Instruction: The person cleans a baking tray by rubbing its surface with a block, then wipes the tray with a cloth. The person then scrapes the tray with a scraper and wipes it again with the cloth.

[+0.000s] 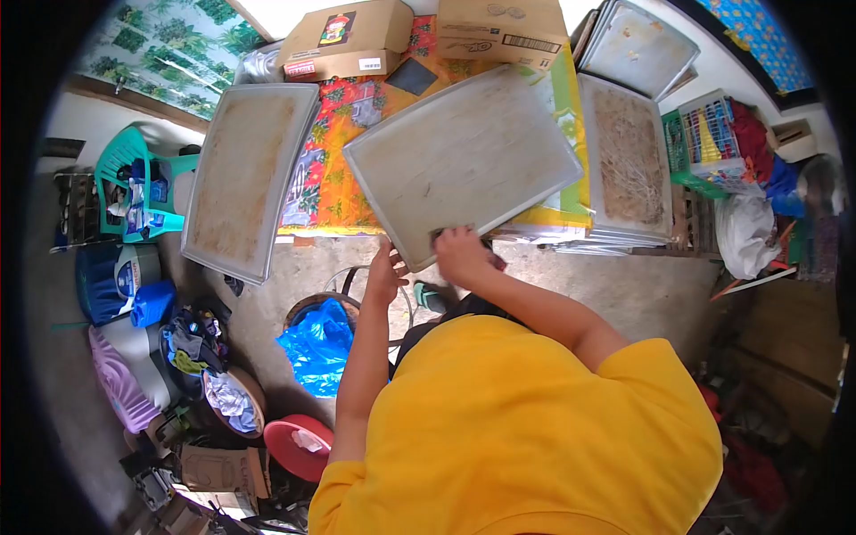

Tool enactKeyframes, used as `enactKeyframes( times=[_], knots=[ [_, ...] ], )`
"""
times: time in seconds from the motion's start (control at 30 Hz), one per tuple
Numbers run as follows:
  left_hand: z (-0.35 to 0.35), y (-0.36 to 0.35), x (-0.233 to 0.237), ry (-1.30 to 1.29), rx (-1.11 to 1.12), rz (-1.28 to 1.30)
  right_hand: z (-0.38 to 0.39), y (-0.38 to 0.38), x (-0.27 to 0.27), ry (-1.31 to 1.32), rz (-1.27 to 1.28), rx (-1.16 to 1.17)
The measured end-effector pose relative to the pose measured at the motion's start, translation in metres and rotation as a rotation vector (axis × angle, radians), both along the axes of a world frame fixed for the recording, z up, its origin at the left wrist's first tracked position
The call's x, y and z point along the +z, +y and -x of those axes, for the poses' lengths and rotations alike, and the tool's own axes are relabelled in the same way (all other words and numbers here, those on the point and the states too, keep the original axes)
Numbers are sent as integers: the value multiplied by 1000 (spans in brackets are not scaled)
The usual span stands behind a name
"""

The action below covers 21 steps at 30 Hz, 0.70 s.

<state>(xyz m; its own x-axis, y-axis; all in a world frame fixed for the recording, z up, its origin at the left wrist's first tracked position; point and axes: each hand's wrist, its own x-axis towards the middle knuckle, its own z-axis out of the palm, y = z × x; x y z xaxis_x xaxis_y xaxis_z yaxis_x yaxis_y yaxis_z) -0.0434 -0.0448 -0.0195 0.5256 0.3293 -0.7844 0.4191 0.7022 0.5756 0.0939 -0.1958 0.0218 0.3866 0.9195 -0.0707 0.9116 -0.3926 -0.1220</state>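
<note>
While your right hand [464, 256] clamps the near edge of the metal tray [464, 152], its fingers [448, 237] are curled shut over the rim, and the tray is lifted at a tilt above the front of the desk [332, 192], which is covered with a flowered cloth. Your left hand [384, 276] is just beside the tray's near corner with its fingers [393, 257] stretched out and close together, not gripping; whether they touch the underside you cannot tell from this view. The tray you hold is bare grey metal with only faint scuffs. To its left a second tray [245, 174] lies partly over the desk's edge, coated with a brownish film. To the right a third tray [629, 160] sits on top of a stack of trays and carries a rough brown crust across its middle, and behind it a fourth tray [637, 46] leans up, nearly clean with a few specks. Two cardboard boxes [349, 37] stand at the far side of the desk, both closed. On the floor below your hands a round tub [305, 308] holds a crumpled blue plastic bag [316, 346], and nearer you a red basin [299, 444] has a pale scrap in it. A green plastic chair [134, 165] at the left is loaded with bottles and packets.
</note>
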Motion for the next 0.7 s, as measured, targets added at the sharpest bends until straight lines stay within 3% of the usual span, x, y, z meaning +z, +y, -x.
enactKeyframes(
  times=[0.07, 0.13, 0.23, 0.3, 0.33, 0.37, 0.4, 0.43, 0.47, 0.5, 0.57, 0.67, 0.7],
  knots=[
    [8, 6, 3, -41, -26, 84, 22, 25, 17, 322, 64, 103],
    [10, 11, 23, -60, -65, 139, 24, 51, 21, 806, 100, -24],
    [15, 20, 49, 23, 83, -198, 15, 82, 39, 1314, -46, -219],
    [12, 28, 65, -139, 414, -222, 19, 91, 50, 1579, -283, -319],
    [11, 36, 55, -294, 528, -184, 24, 105, 58, 1555, -385, -161],
    [9, 45, 38, -452, 638, -143, 39, 100, 66, 1393, -526, -211],
    [5, 56, 8, -888, 532, 13, 56, 113, 49, 1271, -616, -215],
    [-12, 39, 45, -761, 592, -26, 64, 127, 29, 1148, -704, -218],
    [-30, 22, 85, -629, 646, -58, 57, 127, 61, 1166, -726, -411],
    [-39, 4, 114, -640, 572, -201, 39, 134, 55, 1266, -762, -462],
    [-39, -3, 133, -740, 47, -327, -12, 158, 21, 1472, -828, -562],
    [-46, 0, 130, -465, -207, -960, -48, 177, -15, 1673, -931, -685],
    [-49, -1, 126, -356, -288, -1158, -48, 176, -4, 1786, -899, -741]
  ],
)
